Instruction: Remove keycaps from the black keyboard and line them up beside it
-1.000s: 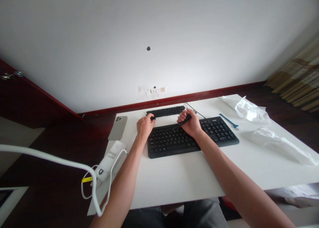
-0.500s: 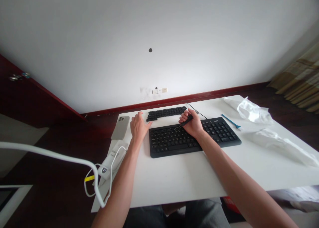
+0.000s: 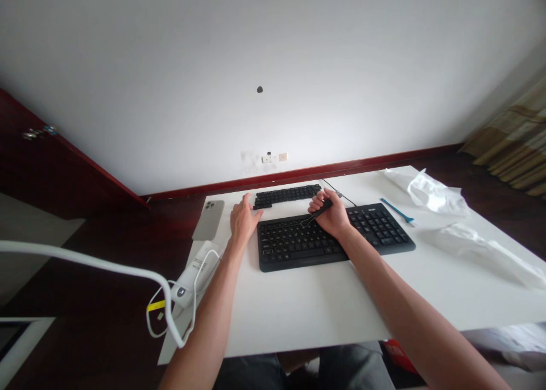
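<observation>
A black keyboard (image 3: pixel 298 248) lies on the white table (image 3: pixel 294 316). My right hand (image 3: pixel 333 214) is closed around a black-handled wire tool (image 3: pixel 321 209), whose thin wire end is over the keyboard's upper keys. Behind the keyboard are rows of loose black keycaps (image 3: pixel 288 194). My left hand (image 3: pixel 244 219) is beside the keyboard's upper left corner, fingers apart, with its fingertips near the left end of the keycap rows. Nothing shows in it.
A phone (image 3: pixel 209 219) and a white power strip (image 3: pixel 196 273) with a cable lie along the left edge. On the right are a blue brush (image 3: pixel 397 210) and crumpled clear plastic bags (image 3: pixel 435 194). A white curved bar (image 3: pixel 106 265) crosses the lower left.
The view has shifted slightly, so the whole scene sits a little lower and further right. My left hand has moved slightly relative to the keycap rows; my right hand keeps hold of the tool.
</observation>
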Tool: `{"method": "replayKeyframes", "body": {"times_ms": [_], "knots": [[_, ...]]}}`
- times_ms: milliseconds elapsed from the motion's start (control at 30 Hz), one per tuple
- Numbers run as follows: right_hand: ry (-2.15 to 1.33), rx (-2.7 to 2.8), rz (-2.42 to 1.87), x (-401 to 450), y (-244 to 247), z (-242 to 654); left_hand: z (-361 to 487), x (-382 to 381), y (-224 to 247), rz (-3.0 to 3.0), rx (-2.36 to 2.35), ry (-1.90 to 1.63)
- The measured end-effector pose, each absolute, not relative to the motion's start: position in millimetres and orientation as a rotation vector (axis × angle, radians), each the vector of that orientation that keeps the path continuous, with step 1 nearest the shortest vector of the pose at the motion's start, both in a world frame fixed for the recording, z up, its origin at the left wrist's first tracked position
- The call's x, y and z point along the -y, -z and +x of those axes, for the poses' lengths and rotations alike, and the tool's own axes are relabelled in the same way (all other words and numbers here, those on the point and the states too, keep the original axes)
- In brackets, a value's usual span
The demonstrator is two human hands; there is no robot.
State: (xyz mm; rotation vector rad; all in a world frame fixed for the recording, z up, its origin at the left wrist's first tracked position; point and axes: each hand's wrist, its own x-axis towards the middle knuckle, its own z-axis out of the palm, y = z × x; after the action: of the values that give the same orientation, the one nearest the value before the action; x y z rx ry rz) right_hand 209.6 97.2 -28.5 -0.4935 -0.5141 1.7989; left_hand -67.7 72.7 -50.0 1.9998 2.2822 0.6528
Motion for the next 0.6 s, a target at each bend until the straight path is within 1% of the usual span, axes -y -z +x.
{"method": "replayKeyframes", "body": {"times_ms": [167,267,433,533,600], "knots": [[-1.801,0.515,-0.490,-98,30,210,-65,-70,45,2.019,-2.292,-0.664],[-1.805,0.509,-0.483,-98,31,210,-62,-68,38,2.062,-2.263,-0.728],[-1.797,0.528,-0.484,-97,29,209,-46,-62,25,2.203,-2.031,-0.868],[-1.792,0.543,-0.485,-94,27,206,-33,-56,21,2.267,-1.860,-0.830],[-1.811,0.557,-0.467,-89,24,203,-26,-53,19,2.253,-1.826,-0.790]]}}
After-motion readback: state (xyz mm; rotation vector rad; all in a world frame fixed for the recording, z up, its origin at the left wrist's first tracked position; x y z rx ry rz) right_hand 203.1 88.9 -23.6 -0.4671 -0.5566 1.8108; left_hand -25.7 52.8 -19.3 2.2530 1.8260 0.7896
